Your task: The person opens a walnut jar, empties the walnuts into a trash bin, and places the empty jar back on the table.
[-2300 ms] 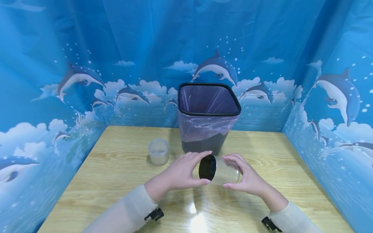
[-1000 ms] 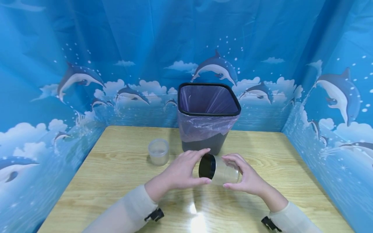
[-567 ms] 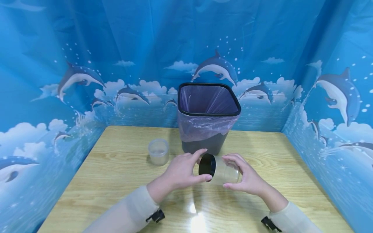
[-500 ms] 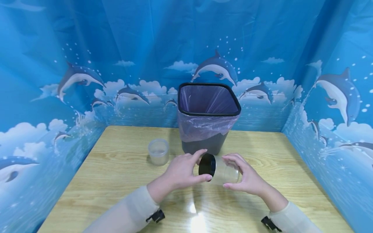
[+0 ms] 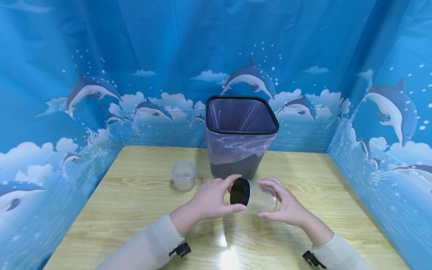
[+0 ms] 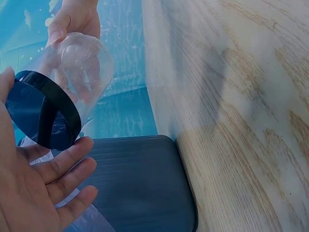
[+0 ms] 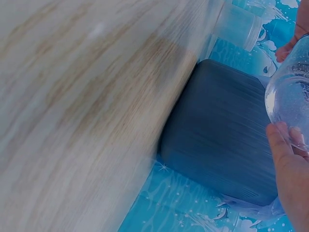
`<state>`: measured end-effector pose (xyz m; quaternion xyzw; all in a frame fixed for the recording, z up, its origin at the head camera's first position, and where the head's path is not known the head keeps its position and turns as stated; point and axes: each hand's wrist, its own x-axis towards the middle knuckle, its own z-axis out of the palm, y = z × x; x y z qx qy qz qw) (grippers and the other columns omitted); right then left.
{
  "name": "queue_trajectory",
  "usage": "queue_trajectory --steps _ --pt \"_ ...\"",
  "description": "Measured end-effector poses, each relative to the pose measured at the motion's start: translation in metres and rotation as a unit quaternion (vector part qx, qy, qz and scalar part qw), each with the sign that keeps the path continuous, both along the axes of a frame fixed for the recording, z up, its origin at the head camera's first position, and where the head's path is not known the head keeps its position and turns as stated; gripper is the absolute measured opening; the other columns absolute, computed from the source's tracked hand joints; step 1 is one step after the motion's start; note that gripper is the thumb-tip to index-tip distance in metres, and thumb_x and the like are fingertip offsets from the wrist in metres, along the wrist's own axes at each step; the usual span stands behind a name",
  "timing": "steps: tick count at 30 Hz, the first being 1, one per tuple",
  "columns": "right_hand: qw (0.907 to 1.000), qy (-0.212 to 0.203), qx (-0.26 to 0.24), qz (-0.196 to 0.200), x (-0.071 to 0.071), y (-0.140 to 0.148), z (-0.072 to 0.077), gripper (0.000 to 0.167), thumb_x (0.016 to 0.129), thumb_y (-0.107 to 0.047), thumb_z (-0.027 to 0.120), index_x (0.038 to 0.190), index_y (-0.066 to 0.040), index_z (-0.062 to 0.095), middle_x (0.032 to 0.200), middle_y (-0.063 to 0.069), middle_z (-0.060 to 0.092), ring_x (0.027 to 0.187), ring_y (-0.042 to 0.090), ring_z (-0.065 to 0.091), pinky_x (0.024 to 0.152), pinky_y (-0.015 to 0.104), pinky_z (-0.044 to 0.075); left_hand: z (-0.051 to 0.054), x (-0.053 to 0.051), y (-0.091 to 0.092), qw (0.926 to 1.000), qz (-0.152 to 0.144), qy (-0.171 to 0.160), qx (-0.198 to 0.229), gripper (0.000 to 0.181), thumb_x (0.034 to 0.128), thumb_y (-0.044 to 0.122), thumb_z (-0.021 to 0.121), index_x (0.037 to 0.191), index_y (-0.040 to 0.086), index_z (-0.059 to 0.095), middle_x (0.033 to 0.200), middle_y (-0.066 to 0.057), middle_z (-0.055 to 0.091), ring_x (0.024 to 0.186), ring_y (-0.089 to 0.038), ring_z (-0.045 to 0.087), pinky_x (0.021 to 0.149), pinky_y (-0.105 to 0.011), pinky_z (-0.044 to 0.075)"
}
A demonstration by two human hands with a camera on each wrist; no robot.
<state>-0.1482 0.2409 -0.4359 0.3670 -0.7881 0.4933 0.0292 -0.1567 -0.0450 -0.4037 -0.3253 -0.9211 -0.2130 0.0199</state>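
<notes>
A clear jar (image 5: 261, 198) with a black lid (image 5: 240, 191) is held on its side above the table, lid facing left. My left hand (image 5: 209, 199) pinches the lid between thumb and forefinger. In the left wrist view, its other fingers (image 6: 72, 181) spread loosely below the lid (image 6: 46, 111). From the other side, my right hand (image 5: 287, 206) grips the jar near its rounded base, thumb below and fingers above. The right wrist view shows the jar's base (image 7: 292, 96) against the fingers of the right hand (image 7: 294, 179). The jar looks to have nothing inside.
Behind the hands stands a dark bin (image 5: 236, 167) with a black rim and a purple liner bag. A small translucent tub (image 5: 183, 177) is on the wooden table (image 5: 145, 195), left of the bin. A blue dolphin-print curtain (image 5: 162, 56) surrounds the table.
My left thumb and forefinger drew back slightly along the lid's edge, then moved a little forward on it again. The right hand, the jar, the bin and the tub stayed in place.
</notes>
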Motion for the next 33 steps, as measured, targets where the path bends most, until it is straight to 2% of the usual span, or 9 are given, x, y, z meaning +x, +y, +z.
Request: queue_trajectory --steps 8,12,18,25,33 --pt "0.9999 -0.013 0.005 -0.004 0.0004 0.0000 0.0013 0.084 0.074 -0.007 0.089 0.145 -0.007 0.044 0.137 0.012 0.046 0.128 0.016 0.048 0.111 0.023 0.036 -0.0018 -0.0050 -0.0029 0.9996 -0.020 -0.011 0.019 0.093 0.0820 0.079 0.056 0.156 0.027 0.033 0.111 0.006 0.066 0.102 -0.012 0.061 0.090 -0.041 0.052" --pt "0.9999 -0.014 0.006 -0.003 0.0005 -0.0003 0.0018 0.083 0.074 -0.006 0.089 0.145 -0.007 0.045 0.138 0.012 0.046 0.128 0.016 0.048 0.111 0.023 0.036 -0.0020 -0.0069 -0.0038 0.9992 -0.032 -0.006 0.025 0.093 0.0817 0.077 0.060 0.155 0.026 0.035 0.114 0.006 0.067 0.106 -0.013 0.061 0.093 -0.043 0.051" --pt "0.9999 -0.016 0.005 -0.004 0.0004 -0.0004 0.0016 0.083 0.074 -0.007 0.089 0.144 -0.007 0.045 0.138 0.011 0.046 0.128 0.017 0.048 0.111 0.023 0.036 -0.0014 -0.0077 -0.0042 0.9989 -0.039 0.004 0.025 0.092 0.0806 0.073 0.065 0.155 0.027 0.035 0.116 0.006 0.066 0.107 -0.013 0.059 0.094 -0.043 0.049" --pt "1.0000 -0.005 0.003 0.002 -0.0010 -0.0002 -0.0008 0.083 0.073 -0.007 0.090 0.144 -0.004 0.046 0.136 0.012 0.046 0.126 0.025 0.050 0.111 0.023 0.036 -0.0015 -0.0074 -0.0051 0.9986 -0.046 0.008 0.023 0.091 0.0798 0.071 0.067 0.155 0.031 0.034 0.119 0.006 0.065 0.109 -0.013 0.058 0.094 -0.043 0.049" --pt "0.9999 0.006 0.006 0.006 -0.0007 -0.0009 -0.0011 0.083 0.073 -0.009 0.090 0.143 -0.004 0.047 0.136 0.010 0.046 0.124 0.013 0.049 0.110 0.022 0.036 -0.0023 -0.0087 -0.0059 0.9979 -0.059 0.019 0.018 0.093 0.0785 0.069 0.071 0.155 0.030 0.035 0.123 0.005 0.064 0.109 -0.014 0.057 0.093 -0.041 0.050"
